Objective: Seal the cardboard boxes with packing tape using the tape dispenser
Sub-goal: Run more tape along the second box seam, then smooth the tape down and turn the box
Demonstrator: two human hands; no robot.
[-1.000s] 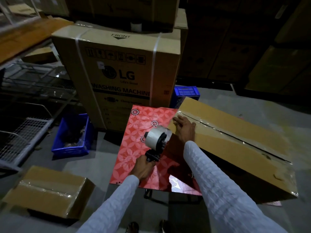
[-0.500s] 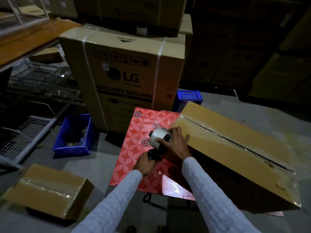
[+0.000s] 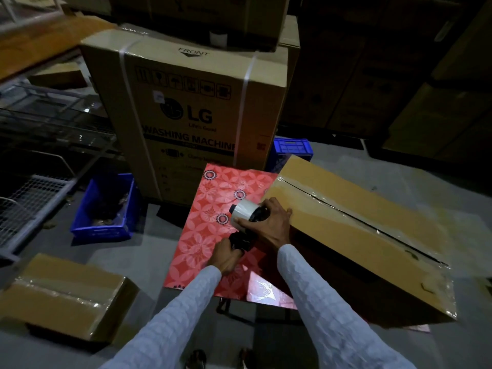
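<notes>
A long cardboard box (image 3: 354,235) lies on a red floral table (image 3: 213,235), its top seam dark and glossy with clear tape. At the box's near-left end sits the tape dispenser (image 3: 246,217) with its white tape roll. My left hand (image 3: 226,255) grips the dispenser's black handle from below. My right hand (image 3: 269,225) curls over the dispenser's roll end, beside the box corner. A smaller taped cardboard box (image 3: 64,294) lies on the floor at lower left.
A tall washing-machine carton (image 3: 191,113) stands just behind the table. A blue crate (image 3: 105,206) sits on the floor to the left, another blue crate (image 3: 291,149) behind the long box. Wire racks (image 3: 29,198) at far left, stacked cartons (image 3: 399,75) at back right.
My right hand left the box's corner, where it pressed the tape, and came down onto the dispenser's roll. My left hand kept its grip on the handle.
</notes>
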